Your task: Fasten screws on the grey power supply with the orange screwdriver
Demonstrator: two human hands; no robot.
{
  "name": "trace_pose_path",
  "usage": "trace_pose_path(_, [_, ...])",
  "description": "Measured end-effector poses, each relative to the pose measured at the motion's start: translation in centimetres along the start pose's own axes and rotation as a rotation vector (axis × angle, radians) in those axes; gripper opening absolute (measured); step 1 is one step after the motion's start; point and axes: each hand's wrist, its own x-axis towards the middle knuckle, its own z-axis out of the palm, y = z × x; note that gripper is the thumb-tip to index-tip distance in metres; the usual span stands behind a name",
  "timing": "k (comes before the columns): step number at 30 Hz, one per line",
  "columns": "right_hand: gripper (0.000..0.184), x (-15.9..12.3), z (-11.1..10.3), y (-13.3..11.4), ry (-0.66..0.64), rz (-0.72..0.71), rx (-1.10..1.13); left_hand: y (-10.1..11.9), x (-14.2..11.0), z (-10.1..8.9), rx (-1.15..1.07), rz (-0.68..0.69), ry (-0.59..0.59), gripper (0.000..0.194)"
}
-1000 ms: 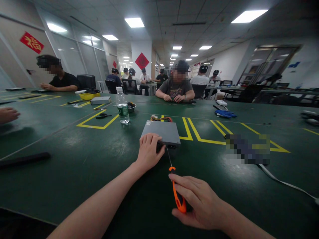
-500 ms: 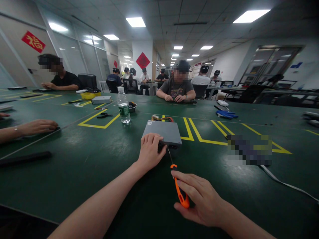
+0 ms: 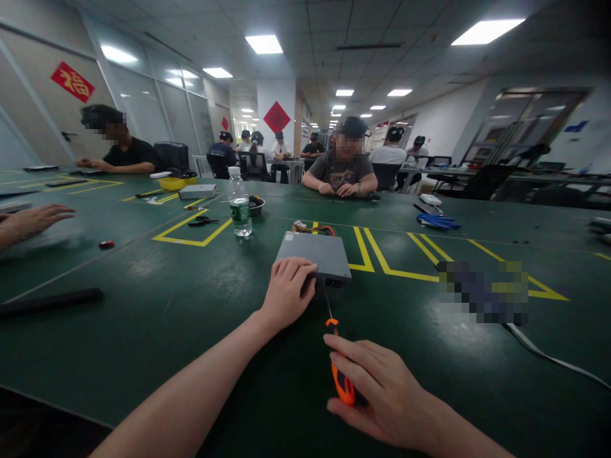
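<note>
A grey metal power supply unit (image 3: 317, 250) lies on the green table in front of me, a bundle of coloured wires (image 3: 317, 229) at its far side. My left hand (image 3: 289, 292) is closed on its near left edge, fingers on top and thumb at the front. In my right hand (image 3: 382, 388) is an orange and black screwdriver (image 3: 342, 381), its handle between thumb and fingers. Its thin shaft points at the unit's near face beside my left thumb. Whether the tip sits in a screw is too small to tell.
A water bottle (image 3: 239, 207) stands beyond the unit to the left, near a small bowl (image 3: 256, 205). Blue gloves (image 3: 438, 221) lie at right. At left are a black bar (image 3: 52, 303), a small red and black object (image 3: 107, 245) and another person's hand (image 3: 41, 221).
The other person's hand at left has moved away leftward, uncovering the small red and black object. My right hand and the screwdriver handle have shifted slightly; my left hand stays on the power supply unit.
</note>
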Motion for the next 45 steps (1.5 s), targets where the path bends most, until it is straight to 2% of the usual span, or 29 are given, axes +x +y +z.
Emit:
trace_pose_path(2, [0.031, 0.1, 0.1, -0.1, 0.021, 0.011, -0.007, 0.1, 0.0, -0.1, 0.010, 0.021, -0.014, 0.024])
trace_pose_path(5, [0.040, 0.0, -0.1, -0.2, -0.033, 0.036, -0.015, 0.1, -0.1, -0.1, 0.012, 0.034, -0.022, 0.025])
trace_pose_path(9, [0.031, 0.0, -0.4, -0.5, -0.121, 0.016, -0.016, -0.1, -0.1, 0.2, -0.014, 0.009, -0.015, 0.025])
trace_pose_path(14, [0.021, -0.1, 0.2, -0.3, -0.017, -0.029, -0.032, -0.2, 0.0, 0.5, -0.041, -0.021, -0.011, 0.024])
trace_pose_path(17, [0.023, -0.2, 0.4, -0.1, 0.013, -0.020, -0.003, -0.1, 0.0, 0.4, -0.041, -0.017, -0.028, 0.024])
trace_pose_path(24, [0.027, 0.5, -0.4, -0.8, -0.124, -0.011, -0.020, 0.1, 0.1, 0.1, -0.024, -0.009, -0.067, 0.028])
trace_pose_path(31, [0.021, 0.0, 0.6, -0.5, -0.030, -0.027, -0.011, 0.1, 0.1, 0.4, 0.001, -0.037, -0.065, 0.028])
trace_pose_path(37, [0.027, 0.5, -0.1, -0.9, -0.156, 0.002, -0.017, 0.1, 0.1, 0.6, 0.007, -0.045, -0.054, 0.026])
trace_pose_path(42, [0.016, 0.1, 0.4, -0.7, -0.032, -0.043, -0.014, 0.0, 0.1, 0.6, 0.006, -0.046, -0.069, 0.026])
trace_pose_path(45, [0.016, 0.0, 0.6, -0.6, -0.010, -0.033, 0.004, 0.1, 0.1, 0.6, 0.003, -0.046, -0.063, 0.026])
